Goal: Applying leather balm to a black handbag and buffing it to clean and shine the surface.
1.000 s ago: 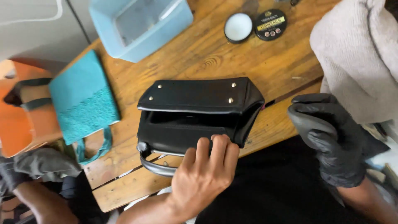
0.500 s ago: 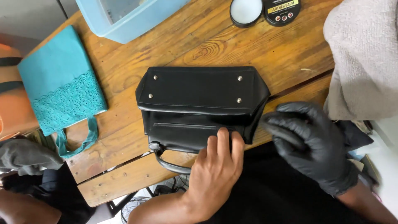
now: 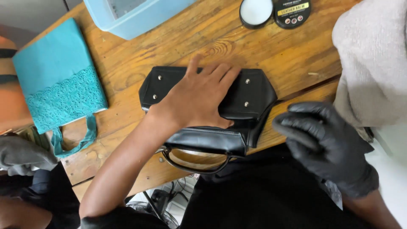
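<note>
A black leather handbag (image 3: pixel 254 91) lies on its side on the wooden table (image 3: pixel 178 46), studded base facing up and its handle (image 3: pixel 195 163) hanging over the near edge. My bare left hand (image 3: pixel 199 97) rests flat across the bag's base, fingers spread, pressing on it. My right hand (image 3: pixel 324 142) wears a black glove and hovers just right of the bag with fingers loosely curled, holding nothing. It is close to the bag's right end but apart from it.
A teal fabric bag (image 3: pixel 59 89) lies at the left over something orange (image 3: pixel 12 106). At the back stand a pale blue plastic tub (image 3: pixel 135 17), an open round tin (image 3: pixel 255 12) and its lid (image 3: pixel 291 12). A grey cloth (image 3: pixel 373 72) is heaped at the right.
My left hand has moved from the bag's near edge up onto its base. The gloved right hand has come in closer to the bag's right end.
</note>
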